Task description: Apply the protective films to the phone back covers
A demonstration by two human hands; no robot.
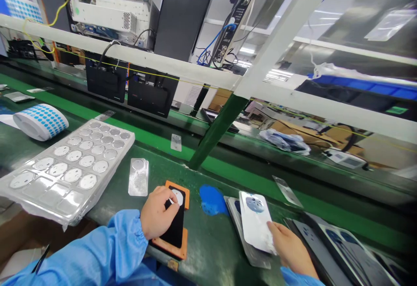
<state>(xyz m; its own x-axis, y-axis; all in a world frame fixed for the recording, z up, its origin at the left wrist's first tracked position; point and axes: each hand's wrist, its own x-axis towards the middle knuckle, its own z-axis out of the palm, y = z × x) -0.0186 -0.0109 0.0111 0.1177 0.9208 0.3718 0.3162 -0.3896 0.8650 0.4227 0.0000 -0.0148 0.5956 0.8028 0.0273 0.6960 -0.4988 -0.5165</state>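
My left hand (158, 212), in a blue sleeve, rests on a black plate set in an orange jig (180, 233). Its curled fingers press a small white disc (178, 197) near the top of the plate. My right hand (289, 247) pinches the lower edge of a white card (256, 221) with a blue round patch. The card is lifted off a stack of similar cards (243, 234) on the green bench.
A clear blister tray (67, 165) of round white discs lies at the left. A roll of blue dot stickers (41, 121) sits behind it. A small clear sheet (138, 176) lies beside the jig. More cards (339, 247) lie at the right. A blue patch (211, 200) marks the bench.
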